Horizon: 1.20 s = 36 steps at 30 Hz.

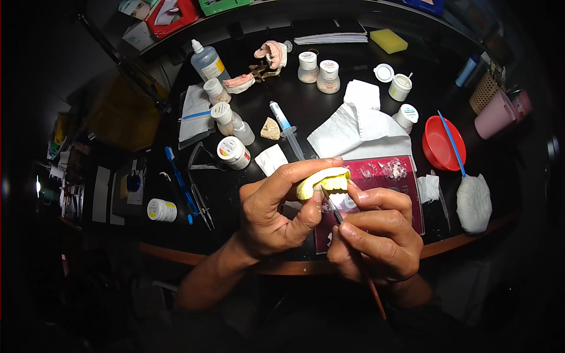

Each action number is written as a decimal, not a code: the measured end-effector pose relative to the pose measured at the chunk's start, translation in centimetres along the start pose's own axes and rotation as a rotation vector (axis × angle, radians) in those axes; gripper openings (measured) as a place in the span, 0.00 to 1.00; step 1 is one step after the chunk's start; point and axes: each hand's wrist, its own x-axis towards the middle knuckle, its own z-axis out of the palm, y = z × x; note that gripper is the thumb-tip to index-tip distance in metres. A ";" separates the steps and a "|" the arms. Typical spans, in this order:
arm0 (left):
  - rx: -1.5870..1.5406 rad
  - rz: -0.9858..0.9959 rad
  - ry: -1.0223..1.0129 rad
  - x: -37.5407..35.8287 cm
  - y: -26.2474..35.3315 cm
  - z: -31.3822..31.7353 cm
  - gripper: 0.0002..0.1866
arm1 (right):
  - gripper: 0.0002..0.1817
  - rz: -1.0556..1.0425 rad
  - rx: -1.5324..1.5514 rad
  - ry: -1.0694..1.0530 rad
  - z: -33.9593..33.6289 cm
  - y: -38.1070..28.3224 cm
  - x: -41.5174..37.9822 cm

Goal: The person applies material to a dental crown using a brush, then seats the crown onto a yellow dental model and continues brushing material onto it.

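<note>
A yellow and white dental cast [311,182] is held between the thumb and fingers of my left hand [279,203]. In my right hand [382,235] is a slim tool with a metal tip and a reddish-brown handle [369,282], gripped like a pen. The metal tip points up at the near side of the cast, close to my left thumb; whether it touches is too small to tell. My right index fingertip rests at the cast's right end. Below both hands lies a dark red board [409,203] with whitish scraps [395,169] on it.
White cloths [368,132] lie behind the board, a red bowl [434,144] to the right. Jars [233,153], a syringe [283,120] and tweezers [200,200] are on the left. Pink dental models [272,53] and a yellow sponge [388,41] sit farther back.
</note>
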 end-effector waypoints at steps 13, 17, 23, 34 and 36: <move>0.027 -0.001 -0.010 0.0 0.0 -0.2 0.20 | 0.17 0.009 0.011 0.000 0.0 -0.1 0.1; 0.015 -0.038 0.001 0.0 0.1 -0.1 0.19 | 0.17 0.014 0.014 0.001 -0.1 -0.2 0.2; -0.119 -0.183 0.071 -0.2 0.0 0.3 0.17 | 0.17 0.038 0.002 0.008 -0.3 -0.2 0.4; -0.109 -0.254 0.088 -0.3 0.2 0.2 0.16 | 0.18 0.047 0.007 0.025 -0.1 0.1 0.2; -0.101 -0.256 0.089 -0.2 0.2 0.2 0.16 | 0.18 0.051 0.006 0.034 0.1 0.1 0.2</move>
